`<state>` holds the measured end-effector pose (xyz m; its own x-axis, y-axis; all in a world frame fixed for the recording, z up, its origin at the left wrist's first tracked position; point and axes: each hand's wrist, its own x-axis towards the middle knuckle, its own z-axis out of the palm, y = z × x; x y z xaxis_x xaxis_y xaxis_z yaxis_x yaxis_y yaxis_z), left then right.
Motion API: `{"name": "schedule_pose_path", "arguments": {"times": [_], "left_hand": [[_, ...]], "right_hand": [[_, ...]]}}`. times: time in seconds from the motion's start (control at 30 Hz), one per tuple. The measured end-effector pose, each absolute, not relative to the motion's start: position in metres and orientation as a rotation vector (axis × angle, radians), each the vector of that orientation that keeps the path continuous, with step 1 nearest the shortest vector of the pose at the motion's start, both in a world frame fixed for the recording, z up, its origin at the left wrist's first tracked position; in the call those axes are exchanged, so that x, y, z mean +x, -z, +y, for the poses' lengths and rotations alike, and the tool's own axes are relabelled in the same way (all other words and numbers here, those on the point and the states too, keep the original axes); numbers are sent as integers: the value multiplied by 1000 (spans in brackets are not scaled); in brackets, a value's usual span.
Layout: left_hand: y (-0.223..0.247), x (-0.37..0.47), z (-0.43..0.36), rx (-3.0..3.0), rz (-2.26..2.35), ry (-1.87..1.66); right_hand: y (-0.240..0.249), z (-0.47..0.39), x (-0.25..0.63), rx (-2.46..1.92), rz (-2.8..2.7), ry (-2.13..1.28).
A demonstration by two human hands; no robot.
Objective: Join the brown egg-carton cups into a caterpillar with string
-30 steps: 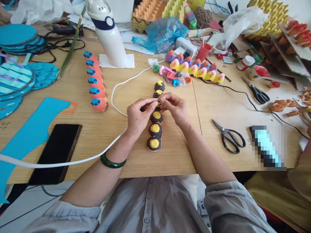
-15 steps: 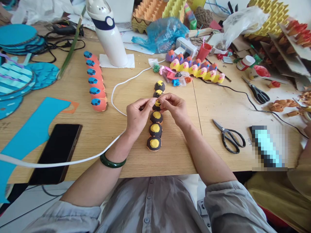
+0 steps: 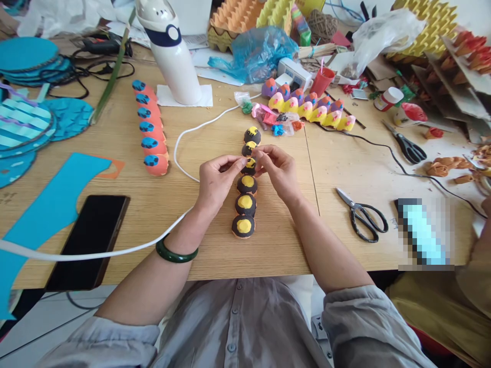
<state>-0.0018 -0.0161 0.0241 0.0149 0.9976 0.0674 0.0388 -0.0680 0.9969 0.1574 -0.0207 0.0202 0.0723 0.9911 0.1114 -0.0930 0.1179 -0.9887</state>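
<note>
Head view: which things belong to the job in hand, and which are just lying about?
In the job:
- black-and-yellow row of cups
- left hand, right hand, both at the row

Apparently just lying about:
- black phone
- white bottle
- nearer scissors
- blue plastic bag

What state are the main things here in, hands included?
Left hand, curled, grip unclear
Right hand, curled, grip unclear
Black-and-yellow row, nearest three yellow spots plain, farthest black-marked
Nearer scissors, lying flat, blades apparently closed
Black phone, screen dark
White bottle, standing
Blue bag, crumpled
White cable, loosely curved
</note>
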Motion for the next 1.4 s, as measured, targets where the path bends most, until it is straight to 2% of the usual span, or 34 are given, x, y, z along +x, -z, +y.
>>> {"name": "schedule_pose_path", "arguments": {"times": [0.23,0.47,1.4], "left_hand": [[-20,-16,-2,1376,1196,-1055],[-8,-18,2,1509,1259,-1090],[-15,-11,-2,1765,1394,-1112]], "right_hand": [[-7,-13,164,-1172,-1059,-1051],[4,-8,165,-1231,-1020,-1080],[5,-8,161,-1290,-1024,-1093]]}}
